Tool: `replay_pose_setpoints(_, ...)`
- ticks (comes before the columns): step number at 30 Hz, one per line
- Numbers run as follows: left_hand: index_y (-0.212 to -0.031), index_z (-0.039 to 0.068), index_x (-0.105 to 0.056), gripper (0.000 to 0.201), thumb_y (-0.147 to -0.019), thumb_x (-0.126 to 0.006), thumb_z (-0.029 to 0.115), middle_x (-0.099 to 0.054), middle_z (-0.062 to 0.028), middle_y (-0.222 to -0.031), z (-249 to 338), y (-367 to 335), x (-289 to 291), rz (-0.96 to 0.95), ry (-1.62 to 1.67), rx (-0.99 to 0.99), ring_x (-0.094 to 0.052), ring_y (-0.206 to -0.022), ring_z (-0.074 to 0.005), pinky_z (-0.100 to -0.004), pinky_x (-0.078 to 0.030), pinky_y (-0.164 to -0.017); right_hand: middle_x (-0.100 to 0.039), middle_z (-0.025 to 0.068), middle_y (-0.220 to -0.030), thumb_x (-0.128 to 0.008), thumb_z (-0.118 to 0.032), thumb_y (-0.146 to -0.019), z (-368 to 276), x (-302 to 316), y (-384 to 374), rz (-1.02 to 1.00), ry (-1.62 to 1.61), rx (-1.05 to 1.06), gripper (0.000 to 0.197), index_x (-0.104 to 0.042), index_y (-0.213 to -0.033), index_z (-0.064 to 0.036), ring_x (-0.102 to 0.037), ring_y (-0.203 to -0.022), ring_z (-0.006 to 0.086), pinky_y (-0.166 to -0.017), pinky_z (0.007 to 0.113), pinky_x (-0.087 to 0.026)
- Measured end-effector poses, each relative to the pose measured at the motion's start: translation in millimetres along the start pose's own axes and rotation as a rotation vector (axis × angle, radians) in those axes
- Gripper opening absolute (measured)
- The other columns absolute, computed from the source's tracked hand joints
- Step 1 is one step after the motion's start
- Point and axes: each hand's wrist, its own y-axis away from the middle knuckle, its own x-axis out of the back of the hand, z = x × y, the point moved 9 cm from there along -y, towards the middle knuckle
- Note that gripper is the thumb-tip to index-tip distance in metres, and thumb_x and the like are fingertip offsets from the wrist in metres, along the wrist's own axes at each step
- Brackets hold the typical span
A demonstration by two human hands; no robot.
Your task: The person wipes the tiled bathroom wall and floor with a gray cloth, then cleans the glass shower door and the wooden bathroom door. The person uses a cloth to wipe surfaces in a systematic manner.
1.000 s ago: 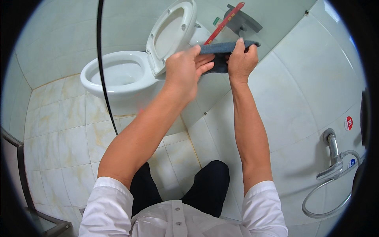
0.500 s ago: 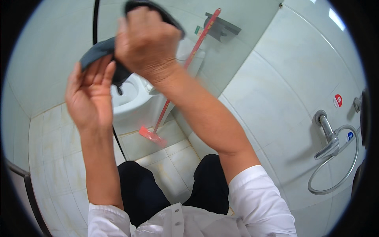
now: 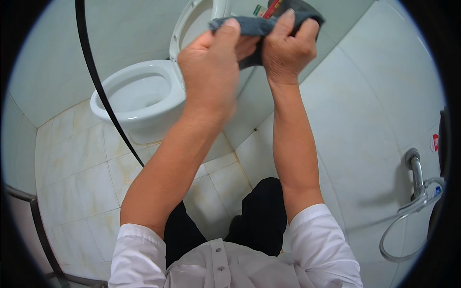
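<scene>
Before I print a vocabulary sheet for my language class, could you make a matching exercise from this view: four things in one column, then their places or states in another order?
Things
1. Dark fabric piece
2. Toilet bowl
3. Red pole
4. Tap

Places or states
A. Metallic, near the picture's right edge
B. White and open, its inside showing
C. Held by the left hand and right hand
D. Mostly hidden, near the top edge

Pairs: 1-C, 2-B, 3-D, 4-A

one head-worn fisheye, left of the pair — looking down and forward over the shirt (image 3: pixel 230 271), left hand (image 3: pixel 209 72) and right hand (image 3: pixel 288 55) pretty close, toilet (image 3: pixel 144 114) farther off — shower tap (image 3: pixel 418 180) toward the right rim
</scene>
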Motion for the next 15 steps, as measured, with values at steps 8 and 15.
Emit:
replay_pose_setpoints(8,-0.097,-0.01,-0.065,0.029,-0.1,-0.061,0.019,-0.073,-0.0214,-0.099,-78.3,45.2,83.7,0.188,-0.424,0.221,-0.07,-0.084,-0.0217,-0.0335,-0.058,-0.081,-0.057,0.0193,-0.074,-0.063,-0.012,-0.097,55.4,29.7,143.9,-0.224,-0.012,-0.382,0.022,-0.048,-0.086,-0.0002,-0.058,-0.065,0.0418,-0.058,0.048,-0.047)
replay_pose_setpoints(15,-0.078,-0.008,-0.066,0.021,-0.093,-0.065,0.007,-0.066,-0.0108,-0.08,-158.0,104.9,182.6,0.472,-0.605,0.195,-0.065,-0.075,-0.0181,-0.036,-0.06,-0.082,-0.06,0.023,-0.087,-0.053,-0.018,-0.104,74.8,75.0,302.4,-0.49,-0.03,-0.852,0.022,-0.049,-0.1,0.0027,-0.059,-0.078,0.0423,-0.07,0.048,-0.048)
